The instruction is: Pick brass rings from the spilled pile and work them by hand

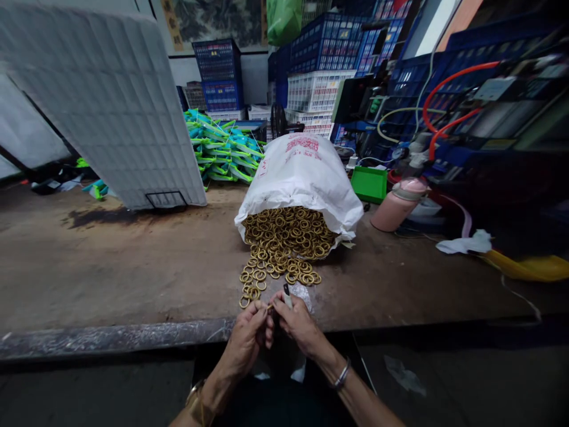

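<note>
At the table's front edge, my left hand (247,332) is closed in a pinch on a brass-coloured ring (270,307), seen almost edge-on between the fingertips. My right hand (300,326) meets it from the other side. In that hand is a small white tool with a black end (287,296), pointing up past the thumb; its working end is hidden by the fingers. Just beyond both hands, loose brass-coloured rings (260,276) spill from the mouth of a white woven sack (302,172) lying on its side.
The brown worktable (146,267) runs across the view. A white ribbed panel (111,107) stands at left, beside a green and blue pile (222,148). On the right are a pink bottle (398,204), a green tray (368,184) and red hoses. Stacked crates (320,89) fill the back.
</note>
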{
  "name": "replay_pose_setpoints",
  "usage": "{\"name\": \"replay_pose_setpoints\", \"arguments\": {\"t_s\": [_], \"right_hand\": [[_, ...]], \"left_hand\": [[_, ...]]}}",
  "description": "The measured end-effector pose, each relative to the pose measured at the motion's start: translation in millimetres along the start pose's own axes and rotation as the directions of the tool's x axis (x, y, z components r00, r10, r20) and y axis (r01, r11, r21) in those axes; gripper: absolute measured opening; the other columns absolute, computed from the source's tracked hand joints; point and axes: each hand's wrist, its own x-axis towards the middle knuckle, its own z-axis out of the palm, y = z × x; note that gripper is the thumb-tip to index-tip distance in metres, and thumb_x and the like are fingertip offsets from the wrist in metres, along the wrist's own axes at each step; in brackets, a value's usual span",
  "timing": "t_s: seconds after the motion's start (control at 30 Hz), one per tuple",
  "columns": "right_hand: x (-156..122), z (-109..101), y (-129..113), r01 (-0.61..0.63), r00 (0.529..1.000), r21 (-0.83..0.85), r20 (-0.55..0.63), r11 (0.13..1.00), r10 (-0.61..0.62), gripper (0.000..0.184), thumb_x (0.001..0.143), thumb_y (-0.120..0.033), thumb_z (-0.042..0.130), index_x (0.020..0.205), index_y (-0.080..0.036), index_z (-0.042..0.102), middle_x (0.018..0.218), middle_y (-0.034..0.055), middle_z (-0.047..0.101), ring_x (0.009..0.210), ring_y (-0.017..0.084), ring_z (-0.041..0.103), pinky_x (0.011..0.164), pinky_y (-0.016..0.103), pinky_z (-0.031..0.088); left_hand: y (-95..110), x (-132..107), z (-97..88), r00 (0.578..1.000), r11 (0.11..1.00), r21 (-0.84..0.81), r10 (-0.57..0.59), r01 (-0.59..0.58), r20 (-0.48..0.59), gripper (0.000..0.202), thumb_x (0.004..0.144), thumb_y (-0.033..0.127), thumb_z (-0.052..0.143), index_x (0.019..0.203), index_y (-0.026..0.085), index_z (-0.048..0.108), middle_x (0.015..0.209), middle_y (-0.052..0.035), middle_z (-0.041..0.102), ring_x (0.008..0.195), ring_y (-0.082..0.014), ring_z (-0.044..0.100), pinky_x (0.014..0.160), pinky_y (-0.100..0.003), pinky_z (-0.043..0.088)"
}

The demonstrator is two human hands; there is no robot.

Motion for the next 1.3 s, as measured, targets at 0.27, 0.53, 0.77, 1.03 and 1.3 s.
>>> {"name": "replay_pose_setpoints", "arguments": {"t_s": [0.27,0.53,0.77,1.03,1.3], "right_hand": [[-4,-7,2,0.164,0.965,-0.583,-0.073,0.796,-0.253,0.014,0.079,-0.023,0.039,0.079,-0.02,0.052,0.063,-0.0019,0.053,0.058,0.011,0.047,0.055,0.021,0.033],[-10,-5,5,0.19,0.97,-0.825,0.075,0.532,-0.231,0.017,0.072,-0.01,0.038,0.077,-0.021,0.049,0.069,-0.001,0.06,0.06,0.011,0.051,0.053,0.022,0.025],[-8,-5,4,0.174,0.98,-0.878,0.112,0.447,-0.162,0.014,0.075,-0.014,0.039,0.082,-0.021,0.049,0.067,-0.0001,0.061,0.058,0.012,0.052,0.052,0.024,0.023],[13,-1,-4,-0.031,0.989,-0.956,-0.071,0.291,-0.128,0.024,0.074,-0.009,0.038,0.09,-0.019,0.051,0.07,0.0033,0.062,0.059,0.015,0.055,0.051,0.026,0.021],[48,7,-6,0.1,0.962,-0.954,0.02,0.283,-0.271,0.041,0.072,-0.005,0.038,0.109,-0.02,0.045,0.098,0.0053,0.061,0.085,0.015,0.056,0.066,0.022,0.033]], "left_hand": [[-2,-1,-1.8,0.998,0.999,0.025,0.042,-0.04,-0.045,0.025,0.076,0.039,0.058,0.079,0.017,0.045,0.063,0.0041,0.051,0.046,-0.0045,0.043,0.042,-0.016,0.036],[-4,0,-0.9,0.997,0.987,0.154,0.06,-0.051,-0.057,0.026,0.077,0.041,0.055,0.079,0.018,0.043,0.061,0.0054,0.048,0.046,-0.0047,0.043,0.044,-0.017,0.039],[-1,-3,-1.0,0.99,0.952,0.295,0.108,-0.078,-0.087,0.032,0.074,0.046,0.057,0.074,0.017,0.043,0.058,0.0051,0.048,0.044,-0.0047,0.043,0.043,-0.017,0.038],[1,-20,2.2,0.997,0.989,0.144,0.037,-0.046,0.067,0.025,0.078,0.038,0.054,0.071,0.016,0.047,0.061,0.0019,0.054,0.044,-0.0059,0.047,0.045,-0.02,0.043],[5,-20,-10.2,1.0,0.988,-0.155,0.009,-0.01,-0.007,0.016,0.078,0.028,0.056,0.075,0.012,0.053,0.08,-0.0076,0.059,0.061,-0.0107,0.055,0.045,-0.019,0.043]]}}
